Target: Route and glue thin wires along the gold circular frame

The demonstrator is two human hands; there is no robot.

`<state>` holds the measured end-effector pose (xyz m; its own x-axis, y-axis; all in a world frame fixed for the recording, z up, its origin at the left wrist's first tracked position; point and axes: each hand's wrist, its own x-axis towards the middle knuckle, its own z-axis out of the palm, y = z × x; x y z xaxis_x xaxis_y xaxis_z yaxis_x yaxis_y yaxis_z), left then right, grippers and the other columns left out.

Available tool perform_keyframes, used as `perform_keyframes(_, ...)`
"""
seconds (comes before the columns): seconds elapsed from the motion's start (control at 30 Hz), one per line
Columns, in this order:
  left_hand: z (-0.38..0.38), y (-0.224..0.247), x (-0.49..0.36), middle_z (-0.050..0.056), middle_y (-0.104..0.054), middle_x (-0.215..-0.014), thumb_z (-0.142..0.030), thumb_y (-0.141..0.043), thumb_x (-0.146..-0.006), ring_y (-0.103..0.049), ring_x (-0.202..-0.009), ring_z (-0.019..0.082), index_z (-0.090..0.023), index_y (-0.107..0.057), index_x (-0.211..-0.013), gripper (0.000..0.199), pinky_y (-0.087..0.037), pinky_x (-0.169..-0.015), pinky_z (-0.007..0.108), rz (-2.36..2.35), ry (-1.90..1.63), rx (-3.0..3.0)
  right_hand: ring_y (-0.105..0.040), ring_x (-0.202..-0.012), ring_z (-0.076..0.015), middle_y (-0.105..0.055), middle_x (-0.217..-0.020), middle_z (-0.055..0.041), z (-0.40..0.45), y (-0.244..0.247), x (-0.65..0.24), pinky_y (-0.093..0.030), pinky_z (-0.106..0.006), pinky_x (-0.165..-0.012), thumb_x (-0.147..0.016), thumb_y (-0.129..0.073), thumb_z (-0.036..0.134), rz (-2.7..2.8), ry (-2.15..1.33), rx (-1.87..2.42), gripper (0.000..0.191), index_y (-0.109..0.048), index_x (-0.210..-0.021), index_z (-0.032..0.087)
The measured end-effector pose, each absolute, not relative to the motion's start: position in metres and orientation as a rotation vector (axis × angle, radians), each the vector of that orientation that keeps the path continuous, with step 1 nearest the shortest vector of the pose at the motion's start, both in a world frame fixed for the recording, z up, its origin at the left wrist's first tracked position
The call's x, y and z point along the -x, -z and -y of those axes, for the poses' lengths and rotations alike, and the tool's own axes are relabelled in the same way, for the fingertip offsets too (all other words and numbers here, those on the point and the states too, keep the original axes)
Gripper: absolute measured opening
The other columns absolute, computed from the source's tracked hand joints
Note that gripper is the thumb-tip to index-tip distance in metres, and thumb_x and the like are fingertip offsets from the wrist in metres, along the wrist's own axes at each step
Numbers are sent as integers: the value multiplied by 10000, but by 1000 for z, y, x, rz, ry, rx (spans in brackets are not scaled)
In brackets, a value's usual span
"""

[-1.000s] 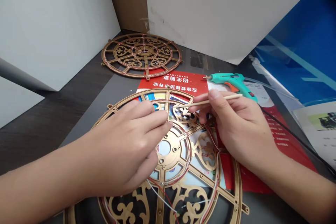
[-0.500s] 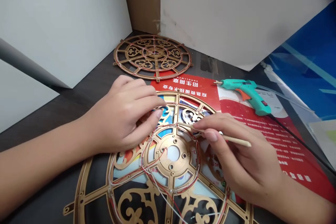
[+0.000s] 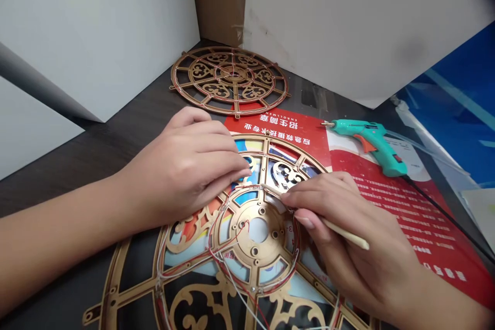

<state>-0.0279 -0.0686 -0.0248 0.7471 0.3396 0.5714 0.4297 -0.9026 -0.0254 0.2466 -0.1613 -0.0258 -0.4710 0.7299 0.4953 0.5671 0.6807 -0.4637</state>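
A round, gold-coloured openwork frame (image 3: 240, 215) lies in front of me, with scrollwork between its spokes. Red and white wires (image 3: 210, 253) run along its rings and cross loosely over its lower part. My right hand (image 3: 356, 232) grips a thin pale wooden stick (image 3: 345, 233), whose tip touches the inner ring at the top spoke, where wires lie. Over the frame's upper left rests my left hand (image 3: 193, 165), its fingers curled and pressed together beside the scrollwork. Whatever is between those fingertips is hidden.
A second wired gold frame (image 3: 237, 108) lies farther back. To the right, a teal glue gun (image 3: 371, 139) with an orange trigger and black cord (image 3: 444, 203) rests on a red and white printed sheet (image 3: 390, 206). White panels (image 3: 328, 26) stand behind the dark table (image 3: 127, 147).
My left thumb has drawn in against the fingers. The stick's rear end has dropped lower while its tip stays at the same spoke. The whole view has shifted slightly.
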Motion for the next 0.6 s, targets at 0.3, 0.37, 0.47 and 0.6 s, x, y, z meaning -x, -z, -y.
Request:
perform_keyframes(0.3,68,24,26,4,-837,-917,-193,-629,-1147,-778,-898,205,-197,-748,-975,210,-543,-952,405,562,882,2803,-688,-830,-91,-772,-928,59,161,23,-244,-475,-311,-821,-1183,-591,149,2165,-320,1077,130,-707,-1162,203)
perform_keyframes(0.37,68,24,26,12,-844,-946,-179,-611,-1152,-778,-921,211,-190,-751,-1024,190,-556,-938,397,507,895,2818,-673,-826,-92,-767,-924,73,162,20,-244,-453,-320,-817,-1191,-582,152,2205,-310,1073,142,-697,-1136,214)
perform_keyframes(0.47,69,27,26,31,-852,-1060,-144,-558,-1163,-775,-996,211,-182,-744,-1148,190,-565,-955,382,450,852,2908,-648,-810,-98,-758,-909,94,163,16,-242,-427,-333,-803,-1198,-575,162,2278,-287,1067,180,-673,-1067,235)
perform_keyframes(0.6,73,30,28,58,-821,-1146,-97,-508,-1152,-748,-1077,219,-177,-723,-1230,242,-551,-1018,384,444,825,3012,-678,-808,-90,-775,-914,90,163,17,-240,-457,-320,-802,-1199,-559,160,2220,-290,1107,193,-692,-1080,234)
